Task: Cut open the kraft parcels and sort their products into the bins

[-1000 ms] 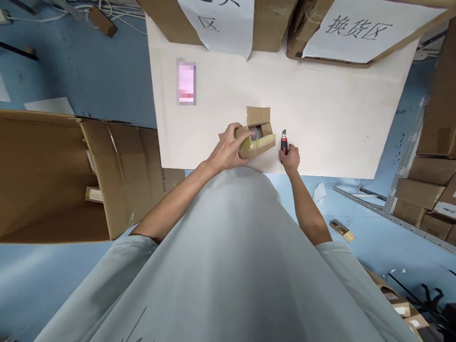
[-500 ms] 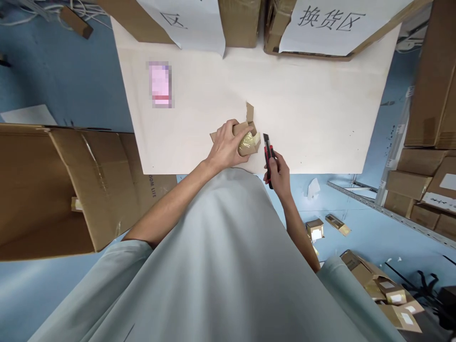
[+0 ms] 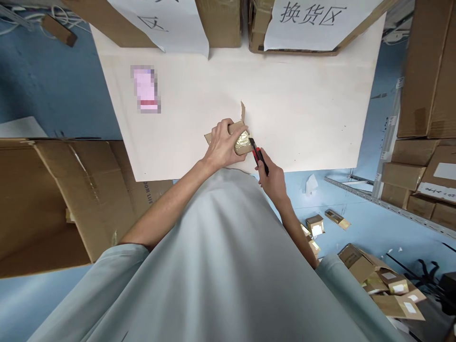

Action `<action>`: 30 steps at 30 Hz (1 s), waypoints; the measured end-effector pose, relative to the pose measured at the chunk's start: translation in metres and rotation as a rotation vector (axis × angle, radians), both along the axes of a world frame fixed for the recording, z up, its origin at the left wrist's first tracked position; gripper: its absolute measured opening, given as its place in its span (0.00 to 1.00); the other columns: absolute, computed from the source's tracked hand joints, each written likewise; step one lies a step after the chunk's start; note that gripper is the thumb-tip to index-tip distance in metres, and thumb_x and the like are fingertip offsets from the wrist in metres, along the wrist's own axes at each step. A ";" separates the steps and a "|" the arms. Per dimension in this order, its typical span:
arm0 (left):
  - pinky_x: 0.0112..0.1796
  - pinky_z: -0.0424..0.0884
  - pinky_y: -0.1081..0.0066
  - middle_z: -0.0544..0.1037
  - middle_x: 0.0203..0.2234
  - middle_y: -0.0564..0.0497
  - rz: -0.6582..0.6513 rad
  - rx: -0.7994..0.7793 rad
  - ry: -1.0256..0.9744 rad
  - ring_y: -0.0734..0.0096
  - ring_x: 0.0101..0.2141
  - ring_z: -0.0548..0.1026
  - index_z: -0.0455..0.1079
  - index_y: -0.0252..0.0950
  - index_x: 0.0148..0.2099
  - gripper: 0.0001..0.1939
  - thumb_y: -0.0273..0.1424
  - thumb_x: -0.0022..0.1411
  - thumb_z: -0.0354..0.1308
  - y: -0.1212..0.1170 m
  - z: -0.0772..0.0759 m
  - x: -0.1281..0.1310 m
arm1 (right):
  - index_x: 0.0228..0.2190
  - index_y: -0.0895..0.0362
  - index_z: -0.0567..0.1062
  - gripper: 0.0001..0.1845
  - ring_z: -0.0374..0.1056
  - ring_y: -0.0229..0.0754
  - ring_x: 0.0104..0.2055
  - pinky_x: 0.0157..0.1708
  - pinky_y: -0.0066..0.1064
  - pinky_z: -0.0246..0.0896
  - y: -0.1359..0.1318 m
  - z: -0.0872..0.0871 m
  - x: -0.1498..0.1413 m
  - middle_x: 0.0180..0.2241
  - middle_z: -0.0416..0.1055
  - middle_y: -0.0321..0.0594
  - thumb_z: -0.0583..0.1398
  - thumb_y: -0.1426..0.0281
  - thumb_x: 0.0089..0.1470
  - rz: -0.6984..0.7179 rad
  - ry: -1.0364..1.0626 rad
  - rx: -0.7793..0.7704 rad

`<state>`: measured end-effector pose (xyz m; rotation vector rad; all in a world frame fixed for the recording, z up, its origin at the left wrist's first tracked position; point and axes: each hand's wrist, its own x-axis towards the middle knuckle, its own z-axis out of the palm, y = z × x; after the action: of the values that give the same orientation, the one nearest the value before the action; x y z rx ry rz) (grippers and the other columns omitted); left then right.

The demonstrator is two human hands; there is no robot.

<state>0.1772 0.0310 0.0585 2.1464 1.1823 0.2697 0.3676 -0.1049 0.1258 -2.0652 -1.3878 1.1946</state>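
My left hand [image 3: 221, 145] is closed around a small cardboard box [image 3: 243, 142] near the front edge of the white table [image 3: 302, 104]. Shiny yellowish tape covers the side of the box that faces right, and one flap stands up at its far end. A black and red utility knife [image 3: 259, 156] is gripped in my right hand [image 3: 272, 178]. Its blade tip is at the taped right side of the box; whether it touches or cuts in cannot be made out. My left palm and fingers hide much of the box.
Two large cardboard boxes with paper signs [image 3: 306, 23] stand along the table's back. A blurred pink item [image 3: 146, 90] lies at the left. Beside the table is a large open carton [image 3: 81, 180]. Small boxes [image 3: 315, 225] lie on the floor at right, near stacked cartons [image 3: 406, 175].
My right hand has lifted the utility knife from the table and brought it left to the box. My left hand has turned the box so its taped side faces the knife. The view has shifted.
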 end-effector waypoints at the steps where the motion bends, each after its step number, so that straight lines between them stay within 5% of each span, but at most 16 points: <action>1: 0.64 0.62 0.34 0.64 0.68 0.33 -0.002 -0.006 0.001 0.28 0.66 0.63 0.67 0.46 0.76 0.47 0.44 0.58 0.77 0.000 0.000 0.001 | 0.79 0.51 0.65 0.33 0.82 0.50 0.43 0.47 0.42 0.80 0.001 0.001 0.000 0.49 0.86 0.45 0.47 0.59 0.81 0.023 -0.036 0.000; 9: 0.65 0.60 0.34 0.63 0.70 0.31 -0.003 -0.020 0.003 0.25 0.68 0.62 0.66 0.46 0.77 0.49 0.46 0.57 0.78 0.001 -0.003 0.008 | 0.81 0.56 0.59 0.33 0.80 0.54 0.44 0.45 0.41 0.74 0.009 0.014 -0.013 0.46 0.83 0.53 0.45 0.67 0.82 0.195 -0.402 -0.191; 15: 0.65 0.59 0.33 0.63 0.71 0.32 -0.018 -0.022 0.013 0.25 0.68 0.61 0.64 0.47 0.78 0.49 0.46 0.58 0.77 0.002 -0.004 0.014 | 0.81 0.56 0.57 0.33 0.79 0.53 0.44 0.45 0.40 0.72 0.012 0.023 -0.008 0.47 0.82 0.53 0.44 0.69 0.81 0.223 -0.407 -0.219; 22: 0.64 0.60 0.32 0.64 0.69 0.33 -0.008 -0.039 0.020 0.27 0.67 0.62 0.66 0.48 0.77 0.47 0.44 0.59 0.76 0.003 -0.003 0.019 | 0.81 0.54 0.59 0.35 0.77 0.56 0.40 0.44 0.46 0.76 0.006 0.003 0.002 0.40 0.79 0.51 0.42 0.59 0.82 0.139 -0.281 -0.069; 30: 0.64 0.60 0.33 0.65 0.68 0.34 0.009 -0.042 0.022 0.31 0.67 0.63 0.68 0.48 0.75 0.43 0.43 0.61 0.74 -0.004 -0.002 0.029 | 0.83 0.50 0.51 0.38 0.80 0.57 0.41 0.45 0.48 0.78 0.026 -0.013 -0.008 0.43 0.78 0.54 0.52 0.59 0.80 0.176 -0.330 -0.115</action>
<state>0.2057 0.0271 0.0565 2.1134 1.2003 0.2243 0.3600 -0.0793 0.1131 -2.3424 -1.7171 1.0542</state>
